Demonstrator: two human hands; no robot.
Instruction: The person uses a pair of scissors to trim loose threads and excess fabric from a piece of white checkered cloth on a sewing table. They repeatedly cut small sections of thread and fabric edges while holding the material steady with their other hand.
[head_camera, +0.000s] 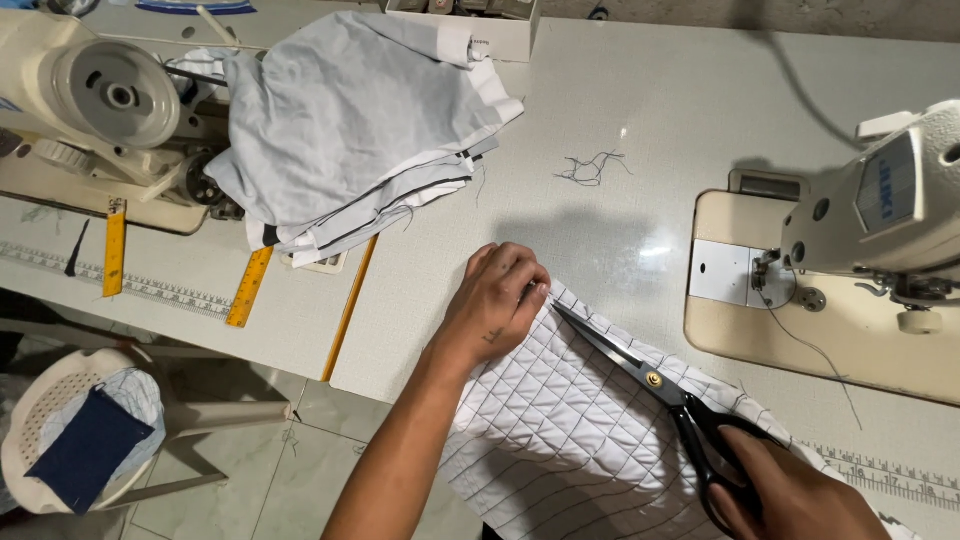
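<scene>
A white quilted fabric piece (560, 430) with a dark grid of lines lies over the table's front edge. My left hand (497, 300) presses down on its far corner, fingers curled over the edge. My right hand (790, 495) grips the black handles of a pair of scissors (650, 378). The blades lie along the fabric's upper edge and point toward my left hand.
A sewing machine (880, 220) stands at the right on its cream bed (800, 340). Another machine (90, 100) is at the far left beside a pile of grey and white cloth (350, 130). Yellow rulers (250, 285), loose thread (592, 168) and a white plastic chair (75, 420) are nearby.
</scene>
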